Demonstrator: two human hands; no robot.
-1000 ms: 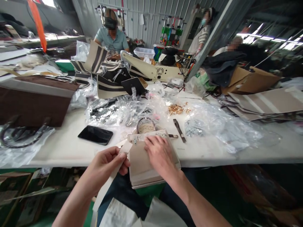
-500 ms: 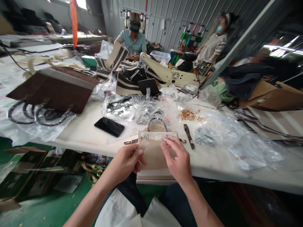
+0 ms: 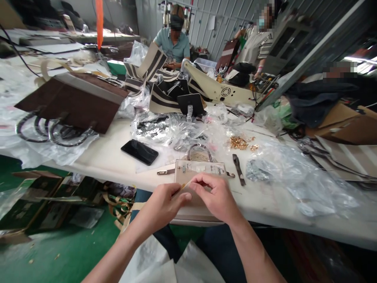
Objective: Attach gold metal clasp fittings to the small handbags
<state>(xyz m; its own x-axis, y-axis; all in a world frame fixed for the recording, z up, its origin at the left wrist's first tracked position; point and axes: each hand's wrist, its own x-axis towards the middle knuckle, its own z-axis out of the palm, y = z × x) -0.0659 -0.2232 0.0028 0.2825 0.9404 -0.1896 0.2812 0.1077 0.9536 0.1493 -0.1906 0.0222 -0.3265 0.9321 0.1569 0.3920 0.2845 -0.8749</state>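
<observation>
My left hand point(image 3: 166, 202) is closed around a thin yellowish strip point(image 3: 185, 186); its exact kind is too small to make out. The fingertips of my right hand point(image 3: 215, 194) pinch the far end of that strip. Both hands are over a beige handbag point(image 3: 200, 168), which lies at the table's front edge with its top away from me. Small metal fittings show along the bag's upper band. Its dark, wrapped handle point(image 3: 199, 146) arches behind it, and buckled side straps point(image 3: 165, 172) stick out. Part of the bag is hidden under my hands.
A black phone point(image 3: 139, 152) lies left of the bag; a dark strap point(image 3: 238, 169) lies to its right. Gold hardware point(image 3: 239, 142) and plastic bags point(image 3: 306, 184) lie around. A brown bag point(image 3: 76, 100) rests at left. A seated person point(image 3: 173, 43) and a standing person point(image 3: 256, 47) are across the table.
My right hand has come off the bag's upper band and moved down and left, closing on the strip's end at my left hand. The standing person now has a brown panel beside them.
</observation>
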